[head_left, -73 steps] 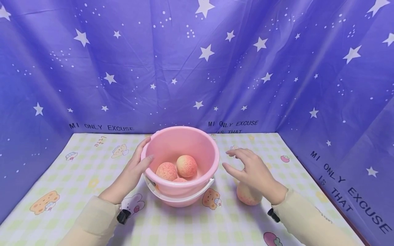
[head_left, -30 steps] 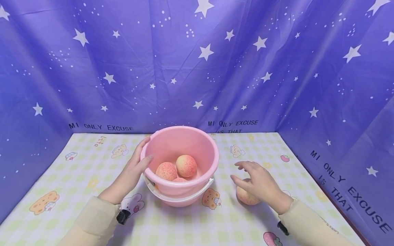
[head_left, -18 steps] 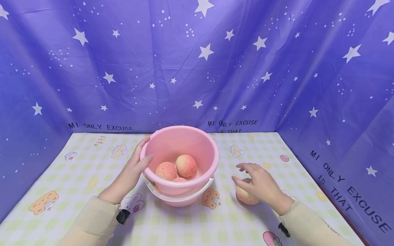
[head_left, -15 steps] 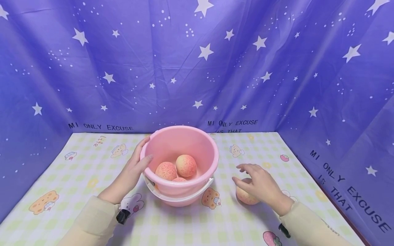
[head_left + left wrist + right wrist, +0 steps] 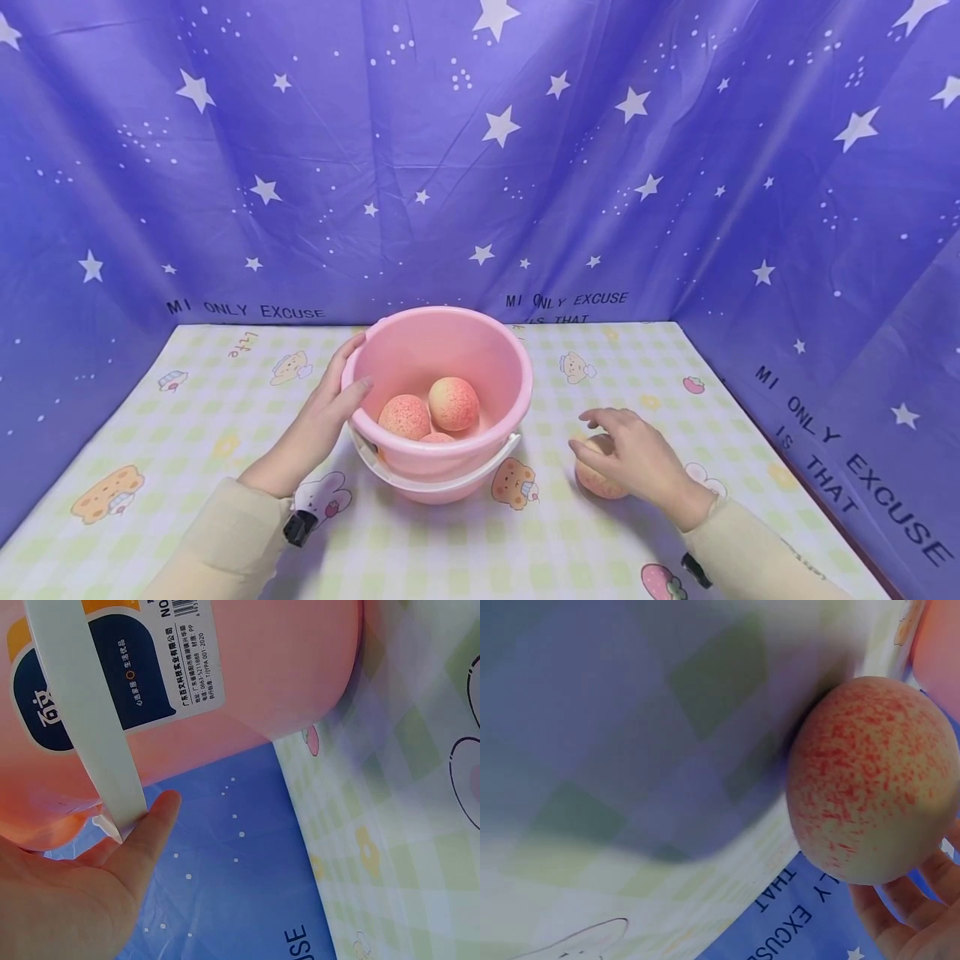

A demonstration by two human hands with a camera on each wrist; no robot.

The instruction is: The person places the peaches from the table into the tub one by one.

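A pink bucket with a white handle stands mid-table. My left hand grips its left side, thumb over the rim and fingers along the outer wall. Inside lie a red-speckled peach, a yellower peach and part of another peach. To the right of the bucket, another peach rests on the cloth. My right hand hovers over it with thumb and fingers spread around its top. In the right wrist view, the fingers show behind this peach.
A checked tablecloth with cartoon prints covers the table. Purple star-printed curtains stand behind and at both sides. In the left wrist view, a dark blue and white label shows on the bucket's wall, behind the handle.
My right hand has moved from beside the bucket's rim rightward and down over the peach, its fingers drawing closer to it. My left hand and the bucket have hardly moved.
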